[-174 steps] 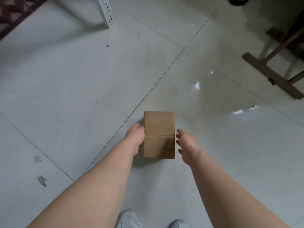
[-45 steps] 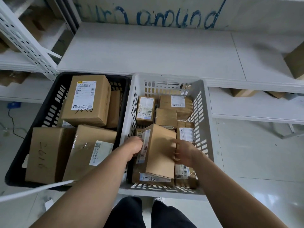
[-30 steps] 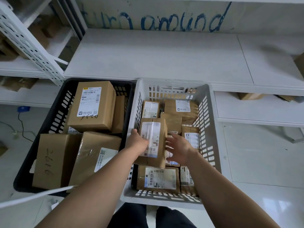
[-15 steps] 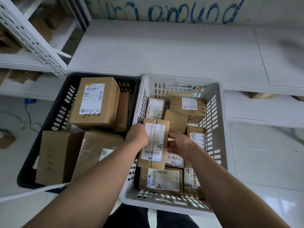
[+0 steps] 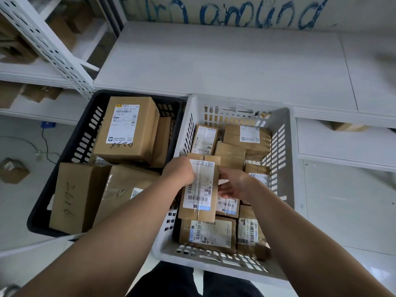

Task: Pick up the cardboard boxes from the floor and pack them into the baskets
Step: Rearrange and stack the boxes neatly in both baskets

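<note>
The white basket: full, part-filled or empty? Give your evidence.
Mostly full: cardboard boxes crowd the white basket almost wall to wall, piled but below its rim. Another box is held above them.

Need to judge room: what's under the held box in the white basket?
Below the held box peek a labelled box by its right edge and a wider box nearer the front wall of the white basket. The held box and right hand hide the rest.

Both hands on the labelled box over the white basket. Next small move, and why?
Probably lower the labelled box flat onto the boxes beneath and release: the left hand and right hand grip its long sides, and it appears held label-up just above them in the white basket.
</note>
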Motion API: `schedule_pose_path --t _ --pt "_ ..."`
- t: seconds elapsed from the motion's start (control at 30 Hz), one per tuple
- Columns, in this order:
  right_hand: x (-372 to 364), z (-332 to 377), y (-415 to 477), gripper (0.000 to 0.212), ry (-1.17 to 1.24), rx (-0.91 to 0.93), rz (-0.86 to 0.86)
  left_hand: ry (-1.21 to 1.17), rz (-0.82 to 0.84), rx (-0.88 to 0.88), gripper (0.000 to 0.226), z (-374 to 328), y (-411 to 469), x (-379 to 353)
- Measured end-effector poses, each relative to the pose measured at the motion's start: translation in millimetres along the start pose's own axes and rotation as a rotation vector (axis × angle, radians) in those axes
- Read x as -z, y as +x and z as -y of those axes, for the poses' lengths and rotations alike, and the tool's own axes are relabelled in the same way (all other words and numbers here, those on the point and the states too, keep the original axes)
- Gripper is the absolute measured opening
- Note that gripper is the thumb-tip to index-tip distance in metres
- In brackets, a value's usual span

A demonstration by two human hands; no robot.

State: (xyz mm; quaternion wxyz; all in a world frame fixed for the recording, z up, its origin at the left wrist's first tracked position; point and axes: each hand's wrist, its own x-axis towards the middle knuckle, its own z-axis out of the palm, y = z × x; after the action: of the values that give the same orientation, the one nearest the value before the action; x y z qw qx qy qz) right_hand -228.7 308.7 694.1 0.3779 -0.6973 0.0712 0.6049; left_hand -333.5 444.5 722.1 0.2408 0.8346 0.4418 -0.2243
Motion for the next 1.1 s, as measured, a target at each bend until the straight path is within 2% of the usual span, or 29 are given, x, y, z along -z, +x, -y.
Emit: schedule_pose_path --t 0.17,0.33,0.5,0.57,0.63,0.87,1.0,1.07,1.1 --pt "1 3 2 0.046 -0.037 -0.011 -0.009 -0.040 -0.052 0.020 0.039 0 3 -6" --pt "-5 2 9 0.035 -0.083 -0.025 -0.088 -0.134 -0.070 -0.017 0.027 -1 6 -26" --pt "-14 5 15 0.029 -0.070 -0.026 -0.094 -0.095 -0.110 -0.055 0.048 1 14 -34" --pt "-15 6 16 0.021 -0.098 -0.027 -0.077 -0.077 -0.092 -0.044 0.052 2 16 -34" --pt "-14 5 17 0.024 -0.092 -0.036 -0.084 -0.062 -0.087 -0.040 0.052 1 15 -35" --pt "-14 9 0 0.032 -0.100 -0.006 -0.071 0.000 -0.161 -0.057 0.028 -7 1 -25" --pt "-17 28 -15 0.019 -0.182 0.047 -0.114 -0.203 -0.144 -0.063 0.018 -3 -10 -5" --pt "-23 41 -24 0.026 -0.188 0.097 -0.157 -0.307 -0.208 -0.101 0.006 1 -16 14" --pt "-27 48 -30 0.036 -0.180 0.116 -0.180 -0.361 -0.247 -0.113 0.011 4 -20 25"
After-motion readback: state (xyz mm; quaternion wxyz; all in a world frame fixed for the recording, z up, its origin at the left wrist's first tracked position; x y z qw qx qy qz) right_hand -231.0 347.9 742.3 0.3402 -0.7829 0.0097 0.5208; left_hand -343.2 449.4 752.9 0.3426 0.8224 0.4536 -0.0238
